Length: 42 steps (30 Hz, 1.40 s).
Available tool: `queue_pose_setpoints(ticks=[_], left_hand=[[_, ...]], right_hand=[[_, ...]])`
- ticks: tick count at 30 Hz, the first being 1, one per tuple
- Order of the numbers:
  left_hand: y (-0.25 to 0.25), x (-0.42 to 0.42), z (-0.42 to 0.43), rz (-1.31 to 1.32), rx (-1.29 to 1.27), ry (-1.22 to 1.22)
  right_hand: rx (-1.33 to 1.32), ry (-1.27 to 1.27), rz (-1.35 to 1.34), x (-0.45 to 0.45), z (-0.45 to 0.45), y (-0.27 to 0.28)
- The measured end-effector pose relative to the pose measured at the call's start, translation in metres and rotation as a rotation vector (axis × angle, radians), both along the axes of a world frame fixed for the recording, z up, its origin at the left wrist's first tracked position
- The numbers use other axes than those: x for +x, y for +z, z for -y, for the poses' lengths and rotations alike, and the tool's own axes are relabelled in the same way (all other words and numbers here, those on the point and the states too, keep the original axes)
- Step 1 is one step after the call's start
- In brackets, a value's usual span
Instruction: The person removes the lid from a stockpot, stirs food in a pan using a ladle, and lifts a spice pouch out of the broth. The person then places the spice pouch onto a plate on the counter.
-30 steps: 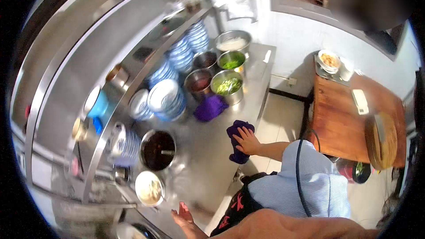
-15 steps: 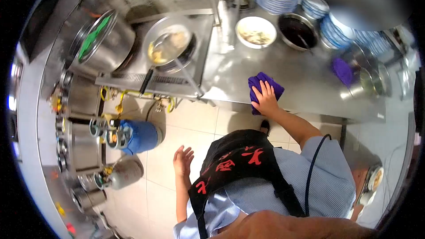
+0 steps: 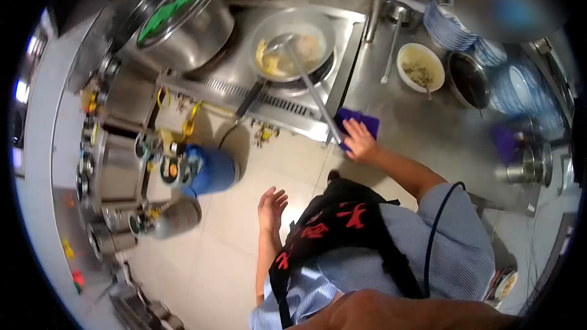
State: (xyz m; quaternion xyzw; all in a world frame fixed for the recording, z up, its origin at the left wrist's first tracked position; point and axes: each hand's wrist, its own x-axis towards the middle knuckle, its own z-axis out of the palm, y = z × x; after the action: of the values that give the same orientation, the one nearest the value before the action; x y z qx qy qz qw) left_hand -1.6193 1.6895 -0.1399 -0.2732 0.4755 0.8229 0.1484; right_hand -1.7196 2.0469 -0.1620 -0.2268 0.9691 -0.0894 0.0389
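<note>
My right hand [image 3: 362, 142] holds a folded purple cloth [image 3: 369, 123], its fingers laid over the top. The cloth is at the front edge of the steel counter [image 3: 397, 146], beside the stove. Close to its left side runs the long handle of a ladle [image 3: 315, 98], whose bowl rests in a pan [image 3: 263, 27]. Yellowish food and liquid are in that pan. My left hand [image 3: 273, 206] hangs over the floor with nothing in it, fingers apart and slightly curled.
A large steel pot [image 3: 189, 36] stands left on the stove. A white bowl of food [image 3: 422, 64], a dark-filled bowl [image 3: 469, 79] and stacked blue-white dishes [image 3: 449, 24] are at the counter's back. Gas cylinders [image 3: 214, 170] stand on the floor; another purple cloth [image 3: 504, 145] lies far right.
My right hand has slid the purple cloth left along the counter edge, up to the ladle handle. The view has shifted toward the right. My left hand stays low and free.
</note>
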Motion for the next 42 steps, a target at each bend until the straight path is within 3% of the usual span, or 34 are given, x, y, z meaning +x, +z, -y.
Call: queue_pose_setpoints(ticks=[1,2,4,5,7,8,9,10,11,12,13,15,18,21,25,26,29,33,38,42], left_hand=[[0.003,-0.016,-0.003,0.000,-0.023,-0.010],[0.002,-0.028,-0.003,-0.003,-0.038,-0.055],[-0.012,-0.049,0.013,-0.022,0.032,-0.113],[-0.025,-0.062,0.022,-0.010,0.011,-0.143],[-0.060,-0.082,0.056,0.106,-0.007,-0.196],[-0.054,-0.089,0.046,0.079,-0.100,-0.240],[-0.085,-0.103,0.068,0.088,0.121,-0.353],[-0.190,-0.161,0.109,0.686,0.408,-0.503],[-0.200,-0.175,0.104,0.554,0.590,-0.740],[-0.204,-0.186,0.096,0.454,0.390,-0.769],[-0.187,-0.193,0.079,0.331,0.141,-0.761],[-0.156,-0.212,0.054,0.229,-0.065,-0.838],[-0.132,-0.244,0.030,0.147,-0.153,-1.012],[-0.120,-0.265,0.015,0.077,-0.205,-1.171],[-0.112,-0.278,0.007,0.004,-0.256,-1.336],[-0.108,-0.279,0.007,-0.009,-0.270,-1.367],[-0.101,-0.277,0.012,-0.049,-0.287,-1.432],[-0.115,-0.279,0.025,-0.035,-0.259,-1.496],[-0.111,-0.255,0.064,-0.022,-0.221,-1.399],[-0.138,-0.259,0.106,0.016,-0.138,-1.214]], right_hand=[[-0.139,0.099,-0.431,-0.005,-0.004,-0.030],[-0.134,0.088,-0.368,-0.001,0.003,-0.007],[-0.138,0.309,-0.210,-0.010,0.007,0.006],[-0.231,0.350,-0.336,-0.015,0.008,-0.038],[-0.269,0.365,-0.266,-0.010,0.022,-0.037],[-0.200,0.356,-0.212,-0.007,0.018,-0.047],[-0.289,0.317,-0.209,-0.005,0.023,-0.067],[-0.241,0.347,-0.238,-0.001,0.024,-0.056],[-0.182,0.310,-0.239,0.005,0.029,-0.052],[-0.062,0.252,-0.229,0.007,0.036,-0.049],[-0.083,0.215,-0.406,0.006,0.040,-0.072],[-0.161,0.107,-0.461,0.022,0.050,-0.069],[-0.131,-0.084,-0.286,0.042,0.080,-0.047],[-0.324,-0.378,-0.235,0.058,0.123,-0.035],[-0.544,-0.807,0.040,0.085,0.178,0.002],[-0.611,-0.881,-0.001,0.075,0.182,-0.028],[-0.814,-1.073,0.066,0.079,0.216,-0.039],[-0.792,-1.003,0.125,0.077,0.247,-0.078],[-0.902,-0.803,0.278,0.077,0.278,-0.047],[-0.803,-0.593,0.050,0.027,0.275,-0.054]])
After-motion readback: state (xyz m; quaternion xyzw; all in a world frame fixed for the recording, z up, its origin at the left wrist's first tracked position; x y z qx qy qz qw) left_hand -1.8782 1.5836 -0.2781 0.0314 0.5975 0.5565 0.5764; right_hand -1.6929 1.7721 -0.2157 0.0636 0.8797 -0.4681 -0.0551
